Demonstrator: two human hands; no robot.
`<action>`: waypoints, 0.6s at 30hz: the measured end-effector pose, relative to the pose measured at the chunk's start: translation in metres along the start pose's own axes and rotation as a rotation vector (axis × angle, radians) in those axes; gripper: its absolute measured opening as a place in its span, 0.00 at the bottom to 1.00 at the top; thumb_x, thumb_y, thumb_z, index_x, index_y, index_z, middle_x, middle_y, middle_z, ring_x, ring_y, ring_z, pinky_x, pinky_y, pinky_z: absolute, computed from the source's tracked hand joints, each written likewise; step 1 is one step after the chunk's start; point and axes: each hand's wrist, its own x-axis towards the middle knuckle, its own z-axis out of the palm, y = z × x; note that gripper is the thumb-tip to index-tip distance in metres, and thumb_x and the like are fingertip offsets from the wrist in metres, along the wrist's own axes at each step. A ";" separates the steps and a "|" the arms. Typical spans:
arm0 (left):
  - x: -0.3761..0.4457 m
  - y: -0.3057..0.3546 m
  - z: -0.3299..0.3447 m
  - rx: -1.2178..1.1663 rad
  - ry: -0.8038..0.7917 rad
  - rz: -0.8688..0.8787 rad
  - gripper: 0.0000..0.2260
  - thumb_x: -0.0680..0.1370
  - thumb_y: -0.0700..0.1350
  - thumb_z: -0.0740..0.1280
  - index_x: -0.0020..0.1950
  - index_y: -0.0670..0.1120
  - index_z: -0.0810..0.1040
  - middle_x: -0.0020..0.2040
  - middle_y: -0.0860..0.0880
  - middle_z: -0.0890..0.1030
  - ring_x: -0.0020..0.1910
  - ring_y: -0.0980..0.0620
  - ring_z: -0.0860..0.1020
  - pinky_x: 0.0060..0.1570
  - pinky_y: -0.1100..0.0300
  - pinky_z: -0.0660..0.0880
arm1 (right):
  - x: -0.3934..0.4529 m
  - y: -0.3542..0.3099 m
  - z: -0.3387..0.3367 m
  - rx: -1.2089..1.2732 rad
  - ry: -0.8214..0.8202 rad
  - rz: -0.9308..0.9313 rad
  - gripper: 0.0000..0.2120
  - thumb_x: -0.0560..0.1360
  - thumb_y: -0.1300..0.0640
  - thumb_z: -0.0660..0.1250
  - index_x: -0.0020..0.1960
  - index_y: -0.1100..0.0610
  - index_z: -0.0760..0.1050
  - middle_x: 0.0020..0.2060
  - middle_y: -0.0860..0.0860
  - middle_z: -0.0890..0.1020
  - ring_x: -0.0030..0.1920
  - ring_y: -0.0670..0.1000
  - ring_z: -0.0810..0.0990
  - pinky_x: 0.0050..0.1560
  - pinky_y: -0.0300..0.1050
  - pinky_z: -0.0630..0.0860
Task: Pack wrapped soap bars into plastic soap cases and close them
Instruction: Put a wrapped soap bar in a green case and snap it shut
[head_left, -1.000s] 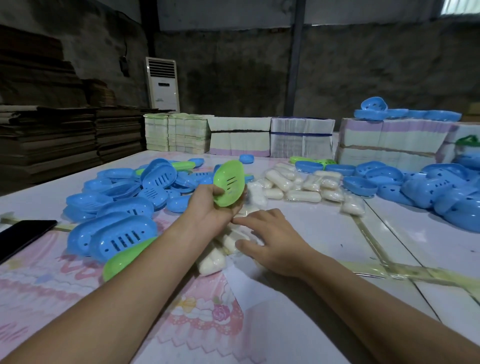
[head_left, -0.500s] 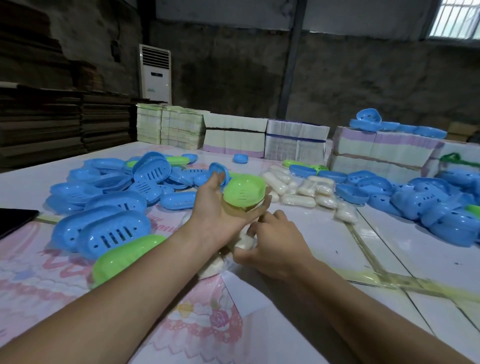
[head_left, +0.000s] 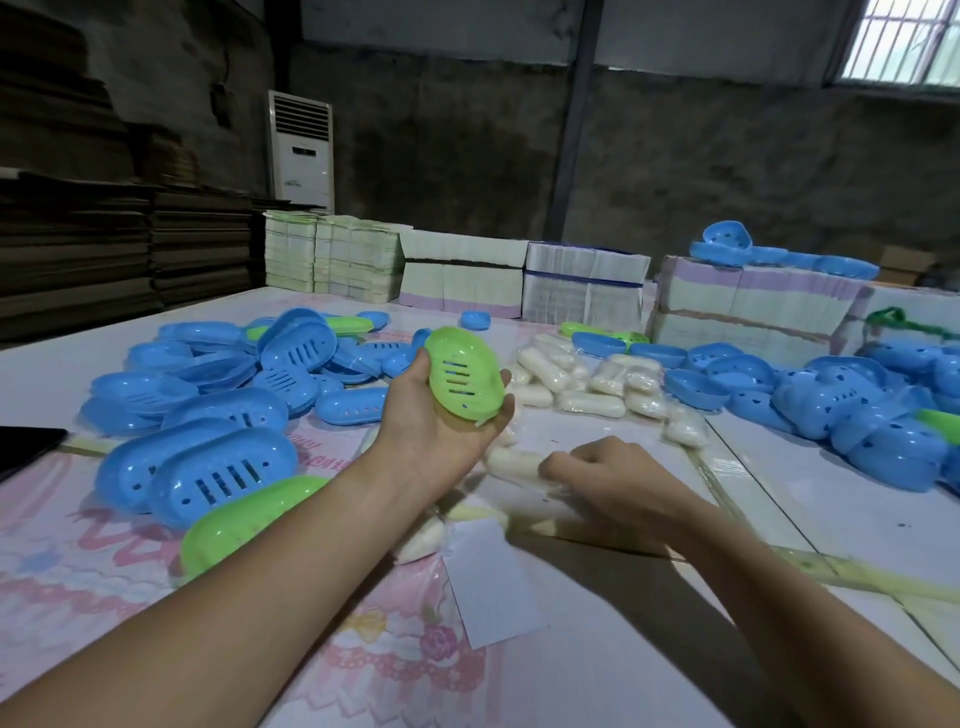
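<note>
1. My left hand (head_left: 441, 421) is raised above the table (head_left: 779, 519), palm up, and its fingers are curled under a green soap case (head_left: 464, 382) – the thumb lies on the far edge of it. The slotted side of the case faces me.
2. My right hand (head_left: 610, 475) is low, on the table, just to the right of the left wrist. Its fingers are curled down on a wrapped soap bar (head_left: 514, 462); the bar sticks out to the left of the fingertips. I cannot tell if the bar is really pinched or only pressed.
3. More wrapped soap bars (head_left: 587, 384) lie in a loose group beyond both hands, a little to the right of the green case.
4. To the left of the left hand there is a heap of blue soap cases (head_left: 218, 415), and one closed green case (head_left: 244, 525) lies at its near edge, just beside my left forearm.
5. Far to the right of the right hand there is another heap of blue case halves (head_left: 857, 405).
6. Behind all this, at the far end of the table, stand stacks of flat printed cartons (head_left: 582, 286) – some blue cases rest on the right stack.
</note>
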 end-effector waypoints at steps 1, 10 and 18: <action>0.001 0.000 0.000 0.005 0.012 0.018 0.20 0.85 0.57 0.55 0.56 0.42 0.78 0.52 0.39 0.80 0.54 0.42 0.78 0.50 0.51 0.75 | 0.000 0.004 -0.004 0.076 0.032 0.051 0.23 0.64 0.33 0.61 0.33 0.55 0.73 0.33 0.51 0.79 0.35 0.50 0.74 0.36 0.44 0.68; 0.002 -0.019 -0.002 0.233 -0.036 0.058 0.20 0.85 0.52 0.57 0.77 0.58 0.66 0.56 0.47 0.77 0.47 0.48 0.76 0.48 0.53 0.71 | 0.000 0.002 -0.013 0.371 0.306 -0.136 0.20 0.72 0.44 0.68 0.40 0.63 0.77 0.31 0.52 0.77 0.33 0.49 0.74 0.38 0.37 0.71; -0.006 -0.039 0.007 0.149 -0.132 0.011 0.14 0.85 0.47 0.58 0.66 0.63 0.75 0.54 0.52 0.85 0.51 0.49 0.82 0.66 0.41 0.71 | 0.001 -0.005 0.000 0.295 0.368 -0.210 0.21 0.69 0.45 0.69 0.24 0.53 0.68 0.20 0.44 0.68 0.26 0.44 0.67 0.29 0.39 0.58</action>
